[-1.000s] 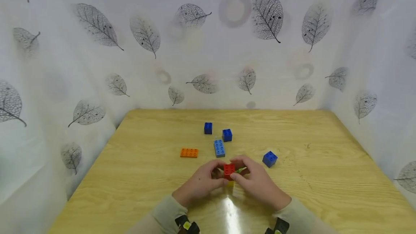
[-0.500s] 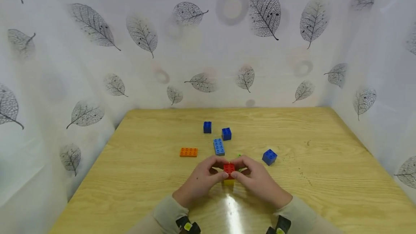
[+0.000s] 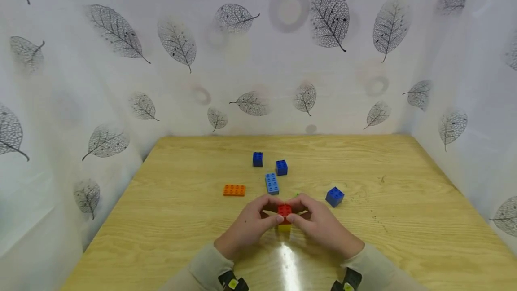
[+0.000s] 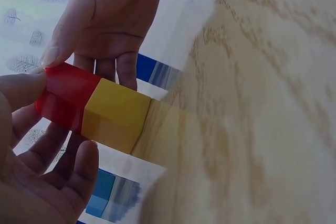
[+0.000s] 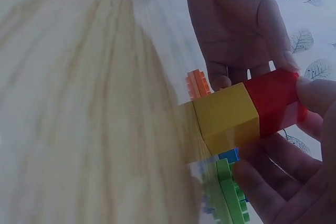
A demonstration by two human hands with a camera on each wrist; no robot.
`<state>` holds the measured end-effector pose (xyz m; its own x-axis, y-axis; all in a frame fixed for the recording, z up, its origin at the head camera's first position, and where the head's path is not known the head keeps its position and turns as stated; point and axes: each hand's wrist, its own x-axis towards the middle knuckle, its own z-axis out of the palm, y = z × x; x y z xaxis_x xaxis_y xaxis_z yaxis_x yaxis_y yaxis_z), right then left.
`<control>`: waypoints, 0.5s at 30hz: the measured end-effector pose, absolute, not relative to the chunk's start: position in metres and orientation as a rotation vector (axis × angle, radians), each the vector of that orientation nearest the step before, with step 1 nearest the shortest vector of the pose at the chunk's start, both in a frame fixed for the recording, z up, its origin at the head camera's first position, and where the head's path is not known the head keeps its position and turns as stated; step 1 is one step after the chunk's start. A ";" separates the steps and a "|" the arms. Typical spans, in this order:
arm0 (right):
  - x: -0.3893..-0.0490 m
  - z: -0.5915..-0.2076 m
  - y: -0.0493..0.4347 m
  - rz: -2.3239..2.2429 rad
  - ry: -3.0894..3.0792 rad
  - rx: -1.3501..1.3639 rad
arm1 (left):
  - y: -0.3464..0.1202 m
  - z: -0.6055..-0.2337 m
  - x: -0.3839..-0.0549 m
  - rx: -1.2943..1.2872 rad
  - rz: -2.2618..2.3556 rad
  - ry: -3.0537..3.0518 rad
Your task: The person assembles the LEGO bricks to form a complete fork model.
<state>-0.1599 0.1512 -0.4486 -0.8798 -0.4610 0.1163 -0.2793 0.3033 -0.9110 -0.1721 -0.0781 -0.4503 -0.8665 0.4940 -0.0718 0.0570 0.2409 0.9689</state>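
Note:
A red brick (image 3: 284, 210) with studs on top sits squarely on a yellow brick (image 3: 284, 227), which stands on the wooden table. From the left, my left hand (image 3: 249, 224) pinches the red brick between thumb and fingers. My right hand (image 3: 319, 226) grips it the same way from the right. Both thumbs press the near side of the red brick, close to its top edge, in the wrist views. The yellow brick's (image 4: 116, 116) faces are mostly bare of fingers. Just beyond my right fingers lies a green brick (image 5: 228, 190), mostly hidden in the head view.
An orange flat brick (image 3: 234, 190) lies left of the hands. Past them is a light blue long brick (image 3: 272, 183), with two dark blue bricks (image 3: 257, 159) farther back. Another blue brick (image 3: 335, 196) stands to the right. A leaf-printed curtain (image 3: 258, 57) encloses the table.
My left thumb has moved up from the lower edge onto the red brick's near side. More of the yellow brick now shows beneath it. The loose bricks stay in place.

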 end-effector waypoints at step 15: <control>-0.164 -0.450 0.153 -1.541 2.401 -0.717 | -0.080 -0.447 -0.173 0.549 1.609 2.200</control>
